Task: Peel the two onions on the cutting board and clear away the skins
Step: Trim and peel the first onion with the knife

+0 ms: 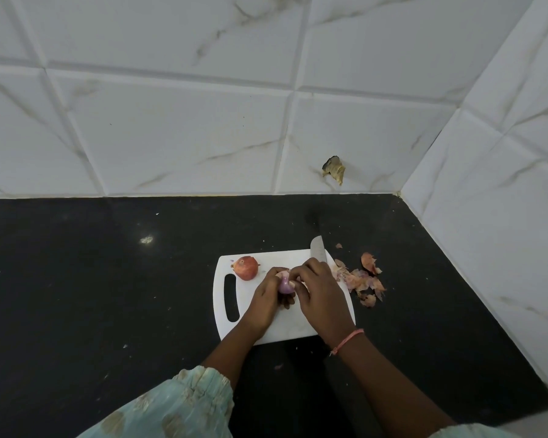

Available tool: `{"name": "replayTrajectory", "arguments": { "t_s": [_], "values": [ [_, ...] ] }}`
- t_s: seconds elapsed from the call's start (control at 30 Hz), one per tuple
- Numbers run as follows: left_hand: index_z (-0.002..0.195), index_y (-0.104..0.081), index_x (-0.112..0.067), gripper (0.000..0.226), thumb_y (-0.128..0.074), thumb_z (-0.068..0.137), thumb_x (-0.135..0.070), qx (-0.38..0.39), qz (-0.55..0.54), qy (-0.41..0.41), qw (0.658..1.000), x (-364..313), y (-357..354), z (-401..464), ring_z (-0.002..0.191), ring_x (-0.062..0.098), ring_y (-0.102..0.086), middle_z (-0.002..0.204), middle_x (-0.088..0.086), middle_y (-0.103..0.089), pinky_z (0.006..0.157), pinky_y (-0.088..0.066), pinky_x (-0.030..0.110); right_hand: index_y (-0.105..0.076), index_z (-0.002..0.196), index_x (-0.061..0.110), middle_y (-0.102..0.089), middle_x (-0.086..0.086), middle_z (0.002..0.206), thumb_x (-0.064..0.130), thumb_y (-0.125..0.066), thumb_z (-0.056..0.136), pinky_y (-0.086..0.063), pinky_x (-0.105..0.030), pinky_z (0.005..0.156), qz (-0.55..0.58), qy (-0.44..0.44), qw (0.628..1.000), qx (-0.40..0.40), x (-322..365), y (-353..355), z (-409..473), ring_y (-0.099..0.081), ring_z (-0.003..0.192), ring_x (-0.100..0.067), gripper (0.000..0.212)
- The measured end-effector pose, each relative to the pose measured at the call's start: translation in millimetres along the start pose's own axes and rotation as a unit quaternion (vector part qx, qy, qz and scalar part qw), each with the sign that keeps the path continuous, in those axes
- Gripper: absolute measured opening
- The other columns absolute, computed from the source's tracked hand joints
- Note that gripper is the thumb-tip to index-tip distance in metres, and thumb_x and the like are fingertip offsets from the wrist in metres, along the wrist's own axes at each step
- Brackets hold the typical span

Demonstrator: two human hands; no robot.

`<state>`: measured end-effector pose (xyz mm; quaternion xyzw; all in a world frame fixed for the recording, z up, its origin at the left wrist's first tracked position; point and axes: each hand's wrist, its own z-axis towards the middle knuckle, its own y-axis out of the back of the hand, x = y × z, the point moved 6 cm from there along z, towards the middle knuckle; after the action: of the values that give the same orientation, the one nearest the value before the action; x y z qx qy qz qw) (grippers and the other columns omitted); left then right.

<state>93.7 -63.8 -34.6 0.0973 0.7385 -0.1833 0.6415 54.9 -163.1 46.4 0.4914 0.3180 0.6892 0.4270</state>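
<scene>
Hands (268,295) (318,289) gripping peeled onion (286,286), unpeeled onion (246,268) beside

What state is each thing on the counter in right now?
Small purple onion: mostly peeled, gripped by left hand.
Right hand: pinching skin at its top.
Round reddish-brown onion: unpeeled, on white plastic cutting board.
Steel knife blade: flat on board's far edge.
Papery pink skins: piled on black counter.
</scene>
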Motion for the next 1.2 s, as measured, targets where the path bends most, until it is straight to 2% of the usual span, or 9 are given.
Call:
{"name": "replayTrajectory", "arguments": {
  "t_s": [0.23,0.43,0.57,0.73,0.87,0.93,1.03,1.13,1.2],
  "values": [
    [0.115,-0.058,-0.006,0.043,-0.021,0.110,-0.029,-0.033,-0.005,0.011,0.999,3,3,-2,0.072,0.020,-0.058,0.085,0.014,-0.066,0.069,-0.051,0.031,-0.060,0.093,0.018,-0.058,0.000,0.097,0.003,-0.062,0.080,-0.050,-0.034,0.078,-0.053,0.002,0.998,0.019,1,-5,-1,-0.053,0.090,-0.019,0.020],
    [0.094,-0.061,-0.002,0.054,-0.025,0.104,-0.041,-0.031,-0.020,0.013,0.999,-2,2,-2,0.067,0.019,-0.055,0.073,0.010,-0.062,0.068,-0.047,0.037,-0.054,0.086,0.023,-0.055,0.005,0.092,0.009,-0.061,0.083,-0.044,-0.032,0.079,-0.056,-0.039,0.998,0.007,-20,5,-15,-0.049,0.089,-0.016,0.016],
    [0.079,-0.059,-0.006,0.058,-0.022,0.109,-0.039,-0.035,-0.014,0.007,0.999,-5,-1,-4,0.064,0.019,-0.053,0.066,0.007,-0.059,0.067,-0.044,0.036,-0.054,0.085,0.018,-0.055,0.005,0.084,0.008,-0.060,0.088,-0.044,-0.026,0.071,0.011,-0.125,0.990,-0.068,-39,26,-15,-0.050,0.081,-0.012,0.012],
    [0.088,-0.057,-0.003,0.053,-0.026,0.108,-0.041,-0.030,-0.013,0.003,0.999,-6,0,-4,0.064,0.018,-0.055,0.069,0.007,-0.060,0.062,-0.045,0.032,-0.056,0.086,0.009,-0.054,0.001,0.085,0.003,-0.065,0.086,-0.048,-0.029,0.072,0.070,-0.265,0.950,-0.149,-80,52,-23,-0.054,0.073,-0.014,0.010],
    [0.108,-0.053,-0.003,0.045,-0.045,0.097,-0.047,-0.034,-0.010,-0.013,0.999,-9,1,-6,0.062,0.016,-0.056,0.070,0.006,-0.060,0.061,-0.047,0.027,-0.062,0.073,0.010,-0.062,-0.008,0.094,-0.010,-0.058,0.080,-0.048,-0.031,0.073,0.019,-0.230,0.960,-0.158,-89,58,-25,-0.056,0.085,-0.019,0.022],
    [0.106,-0.054,-0.007,0.043,-0.050,0.092,-0.048,-0.032,-0.001,-0.017,0.999,-10,0,-7,0.062,0.015,-0.055,0.069,0.004,-0.059,0.061,-0.048,0.026,-0.063,0.074,0.012,-0.067,-0.011,0.096,-0.005,-0.051,0.088,-0.048,-0.033,0.071,0.037,-0.230,0.959,-0.159,-88,57,-24,-0.059,0.080,-0.020,0.025],
    [0.102,-0.053,-0.007,0.036,-0.049,0.097,-0.042,-0.034,0.003,-0.010,0.999,-9,0,-7,0.061,0.014,-0.055,0.069,0.005,-0.059,0.060,-0.047,0.025,-0.065,0.089,0.010,-0.067,-0.010,0.101,0.020,-0.048,0.098,-0.051,-0.046,0.081,-0.018,-0.247,0.958,-0.147,-86,53,-22,-0.061,0.091,-0.025,0.022],
    [0.096,-0.050,-0.006,0.032,-0.048,0.101,-0.037,-0.038,-0.010,0.000,0.999,-7,2,-8,0.059,0.016,-0.056,0.068,0.007,-0.061,0.059,-0.047,0.026,-0.065,0.097,0.011,-0.064,0.000,0.095,0.013,-0.060,0.092,-0.053,-0.029,0.078,0.044,-0.211,0.971,-0.106,-73,45,-18,-0.061,0.087,-0.012,0.007],
    [0.092,-0.049,-0.006,0.031,-0.048,0.102,-0.035,-0.040,-0.016,-0.002,0.999,-9,2,-8,0.057,0.018,-0.057,0.066,0.008,-0.062,0.056,-0.046,0.026,-0.059,0.099,0.022,-0.056,0.007,0.108,0.004,-0.070,0.082,-0.050,-0.015,0.074,0.125,-0.145,0.980,-0.062,-51,39,-13,-0.058,0.090,-0.003,0.026]
  ]
}}
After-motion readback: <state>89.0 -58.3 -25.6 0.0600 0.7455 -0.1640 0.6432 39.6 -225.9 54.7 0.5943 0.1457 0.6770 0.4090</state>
